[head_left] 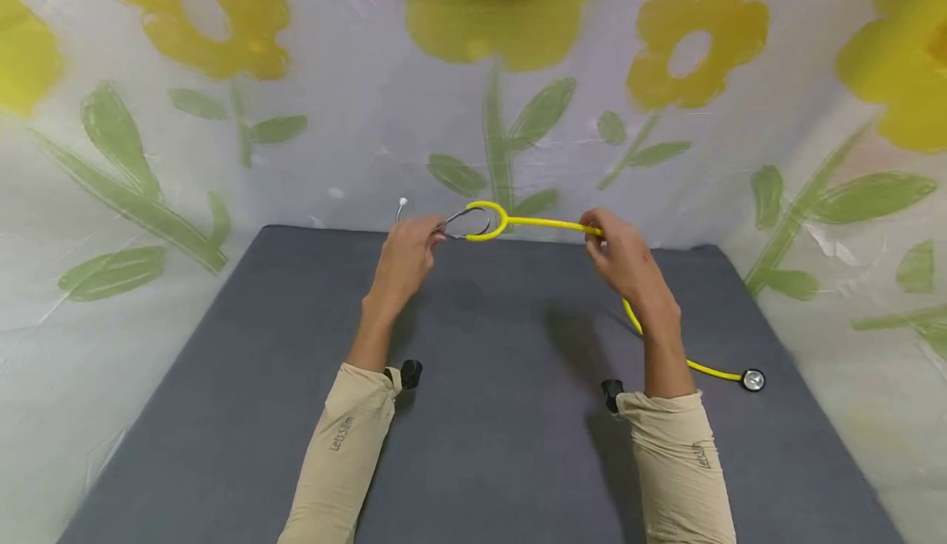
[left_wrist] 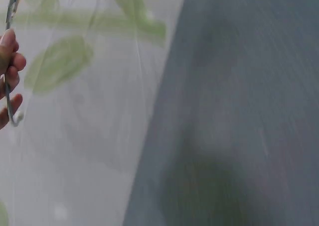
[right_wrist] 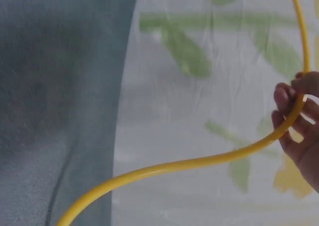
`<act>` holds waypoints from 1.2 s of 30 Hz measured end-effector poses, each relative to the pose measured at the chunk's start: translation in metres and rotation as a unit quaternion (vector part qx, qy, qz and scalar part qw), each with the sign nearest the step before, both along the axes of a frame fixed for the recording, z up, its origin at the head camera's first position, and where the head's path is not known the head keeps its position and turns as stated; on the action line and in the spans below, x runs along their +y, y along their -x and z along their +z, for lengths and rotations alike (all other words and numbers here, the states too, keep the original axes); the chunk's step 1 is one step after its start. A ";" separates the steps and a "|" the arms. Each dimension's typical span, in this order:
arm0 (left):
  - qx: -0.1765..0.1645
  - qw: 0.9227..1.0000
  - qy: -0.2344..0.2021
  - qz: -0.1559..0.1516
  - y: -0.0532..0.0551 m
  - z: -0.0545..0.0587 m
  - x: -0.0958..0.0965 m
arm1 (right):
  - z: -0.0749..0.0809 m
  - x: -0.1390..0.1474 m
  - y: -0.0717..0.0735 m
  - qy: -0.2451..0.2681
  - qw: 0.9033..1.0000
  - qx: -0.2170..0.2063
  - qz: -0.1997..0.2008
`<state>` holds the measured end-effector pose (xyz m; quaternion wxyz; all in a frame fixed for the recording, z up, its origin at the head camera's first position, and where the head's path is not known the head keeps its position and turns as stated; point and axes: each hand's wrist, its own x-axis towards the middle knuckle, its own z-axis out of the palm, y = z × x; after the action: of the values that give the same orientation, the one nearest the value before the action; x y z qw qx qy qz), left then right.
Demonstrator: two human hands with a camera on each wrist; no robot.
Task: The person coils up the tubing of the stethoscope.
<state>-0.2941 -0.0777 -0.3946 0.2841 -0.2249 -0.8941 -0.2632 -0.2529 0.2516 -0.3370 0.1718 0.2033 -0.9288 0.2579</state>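
Note:
A stethoscope with yellow tubing (head_left: 547, 222) is stretched between both hands above the far part of the table. The left hand (head_left: 408, 250) grips its metal ear tubes (head_left: 473, 214), and a white ear tip (head_left: 403, 200) pokes out beyond the fingers. In the left wrist view, curled fingers (left_wrist: 15, 61) wrap the thin metal tube. The right hand (head_left: 623, 255) pinches the yellow tube past the Y-shaped fork; the right wrist view shows thumb and fingers (right_wrist: 299, 89) around it. From there the tube drops behind the right forearm to the round chest piece (head_left: 753, 380), which lies on the table.
A dark grey table (head_left: 481, 445) spreads beneath both arms. Behind and at the sides hangs a pale sheet (head_left: 355, 117) painted with yellow flowers and green leaves. Black wrist devices (head_left: 411, 373) are strapped at the beige sleeves (head_left: 333, 454).

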 end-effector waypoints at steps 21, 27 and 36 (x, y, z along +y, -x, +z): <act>0.013 0.998 0.053 0.010 -0.025 0.047 0.018 | 0.015 0.000 -0.042 0.048 0.980 0.169 -0.094; -0.002 0.998 0.056 0.014 -0.031 0.044 0.016 | 0.025 -0.001 -0.049 0.000 0.972 0.222 -0.078; 0.020 0.995 0.097 0.024 -0.034 0.050 0.013 | 0.039 -0.013 -0.062 -0.086 0.963 0.254 0.032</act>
<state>-0.2597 -0.0648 -0.3446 0.2849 -0.2351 -0.9147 -0.1637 -0.1908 0.2383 -0.2984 0.3753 0.3056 -0.8665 0.1219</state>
